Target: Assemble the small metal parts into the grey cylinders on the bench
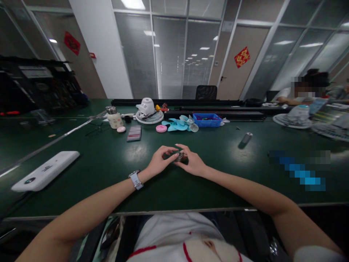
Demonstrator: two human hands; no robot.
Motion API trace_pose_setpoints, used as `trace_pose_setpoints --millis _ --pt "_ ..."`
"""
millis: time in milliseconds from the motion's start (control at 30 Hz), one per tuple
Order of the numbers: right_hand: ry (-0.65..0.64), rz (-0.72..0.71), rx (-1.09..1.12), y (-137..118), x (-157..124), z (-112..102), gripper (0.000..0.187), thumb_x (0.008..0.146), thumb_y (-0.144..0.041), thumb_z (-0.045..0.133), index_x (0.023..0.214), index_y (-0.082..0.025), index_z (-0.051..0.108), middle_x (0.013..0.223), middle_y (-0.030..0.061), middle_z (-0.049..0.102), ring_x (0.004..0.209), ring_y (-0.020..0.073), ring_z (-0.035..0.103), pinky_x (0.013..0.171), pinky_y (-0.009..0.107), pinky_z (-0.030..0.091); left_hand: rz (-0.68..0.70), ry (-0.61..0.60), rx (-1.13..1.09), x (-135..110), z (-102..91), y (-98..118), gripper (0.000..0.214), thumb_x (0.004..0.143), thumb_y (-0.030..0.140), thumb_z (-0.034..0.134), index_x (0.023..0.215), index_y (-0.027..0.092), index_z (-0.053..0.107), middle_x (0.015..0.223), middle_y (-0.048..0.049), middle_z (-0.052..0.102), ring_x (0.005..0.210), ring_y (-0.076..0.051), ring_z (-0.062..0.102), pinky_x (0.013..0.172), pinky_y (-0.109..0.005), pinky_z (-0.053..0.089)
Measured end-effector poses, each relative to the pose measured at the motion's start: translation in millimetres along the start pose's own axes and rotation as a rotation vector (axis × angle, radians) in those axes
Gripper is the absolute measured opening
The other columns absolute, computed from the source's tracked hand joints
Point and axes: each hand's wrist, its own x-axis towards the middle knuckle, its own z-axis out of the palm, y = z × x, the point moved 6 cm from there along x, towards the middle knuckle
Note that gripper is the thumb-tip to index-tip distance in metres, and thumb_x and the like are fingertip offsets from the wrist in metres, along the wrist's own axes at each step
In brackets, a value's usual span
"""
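Over the middle of the green table, both hands meet at a small, dark, round metal part (179,157). My left hand (161,160) is curled, with its thumb on the part's upper side. My right hand (195,162) wraps round the part from the right, thumb below and fingers above. The part is half hidden by the fingers, so its exact kind does not show. Beyond the hands lie light-blue fan blades (178,123) and a pink round piece (161,128).
At the back stand a white fan body (147,107) on its grille, a blue bin (207,120) with small parts, and a bottle (113,119). A metal cylinder (247,138) stands at right, a white device (47,171) lies at left. Another person (289,95) sits at the far right.
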Motion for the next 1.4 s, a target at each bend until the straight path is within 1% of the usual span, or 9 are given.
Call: trace_pose_setpoints --millis 200,367,467,567,733,900,1067,1233,1400 --pt "0.001 0.023 -0.024 -2.7 -3.1 2.3 0.075 0.085 -0.043 0.068 0.148 -0.033 0.028 0.114 0.0055 0.066 0.09 0.0232 0.07 0.083 0.046 0.058 0.031 0.004 0.072 6.4 1.0 5.3 0.026 0.086 0.046 0.063 0.096 0.025 0.076 0.101 -0.0067 0.065 0.1 -0.023 0.057 0.079 -0.033 0.045" --pt "0.006 0.01 -0.035 -2.6 -3.9 2.3 0.075 0.086 -0.042 0.067 0.148 -0.032 0.027 0.114 0.0058 0.065 0.091 0.0232 0.069 0.083 0.046 0.058 0.048 0.052 0.068 12.1 -10.5 10.3 0.027 0.089 0.044 0.058 0.099 0.024 0.073 0.1 -0.006 0.07 0.1 -0.023 0.058 0.087 -0.036 0.045" --pt "0.012 0.015 -0.058 -3.7 -6.0 0.9 0.076 0.086 -0.043 0.066 0.149 -0.031 0.026 0.11 0.0055 0.065 0.092 0.0241 0.068 0.085 0.048 0.057 0.011 0.081 0.111 13.0 -20.9 1.2 0.029 0.089 0.046 0.058 0.101 0.025 0.074 0.101 -0.0058 0.072 0.097 -0.023 0.059 0.084 -0.035 0.045" --pt "0.041 0.029 -0.084 -0.4 -6.4 -6.6 0.075 0.086 -0.043 0.066 0.149 -0.031 0.028 0.11 0.0059 0.066 0.095 0.0249 0.067 0.088 0.05 0.055 -0.026 -0.037 0.182 12.5 -17.5 -16.7 0.028 0.087 0.045 0.059 0.097 0.026 0.076 0.096 -0.0049 0.074 0.091 -0.023 0.06 0.085 -0.038 0.044" --pt "0.291 0.13 -0.188 38.4 -0.1 -50.7 0.069 0.086 -0.047 0.063 0.146 -0.026 0.035 0.106 0.0082 0.067 0.092 0.0266 0.067 0.085 0.049 0.055 -0.106 -0.19 0.207 8.0 -5.5 -35.6 0.024 0.081 0.048 0.065 0.088 0.03 0.079 0.087 -0.0047 0.075 0.087 -0.025 0.063 0.08 -0.037 0.046" --pt "0.586 0.35 -0.448 117.1 -5.5 -123.3 0.067 0.085 -0.046 0.06 0.143 -0.021 0.039 0.109 0.0117 0.068 0.088 0.0296 0.068 0.082 0.047 0.053 -0.141 -0.157 0.171 6.5 -5.9 -33.2 0.023 0.074 0.048 0.071 0.087 0.03 0.078 0.083 -0.0038 0.074 0.085 -0.025 0.063 0.078 -0.035 0.047" --pt "0.675 0.568 -0.673 188.1 -29.2 -180.4 0.06 0.083 -0.039 0.06 0.137 -0.017 0.044 0.115 0.0176 0.067 0.092 0.0319 0.067 0.083 0.046 0.05 -0.163 -0.052 0.174 8.4 -9.1 -39.5 0.031 0.084 0.051 0.061 0.097 0.027 0.075 0.084 -0.0036 0.072 0.08 -0.022 0.061 0.073 -0.032 0.046" --pt "0.695 0.688 -0.631 217.6 -45.1 -195.1 0.057 0.083 -0.04 0.058 0.134 -0.019 0.044 0.118 0.0179 0.065 0.095 0.032 0.066 0.083 0.046 0.05 -0.206 -0.002 0.189 8.4 -9.5 -44.9 0.039 0.092 0.051 0.048 0.103 0.023 0.072 0.094 -0.0056 0.072 0.084 -0.022 0.062 0.072 -0.032 0.045" --pt "0.652 0.692 -0.724 196.4 -37.1 -185.1 0.07 0.082 -0.033 0.06 0.142 -0.009 0.034 0.134 0.0275 0.052 0.118 0.0388 0.055 0.095 0.054 0.043 -0.236 0.031 0.174 7.5 -11.6 -40.7 0.046 0.095 0.053 0.038 0.103 0.022 0.071 0.088 -0.0053 0.07 0.085 -0.023 0.063 0.076 -0.034 0.045"
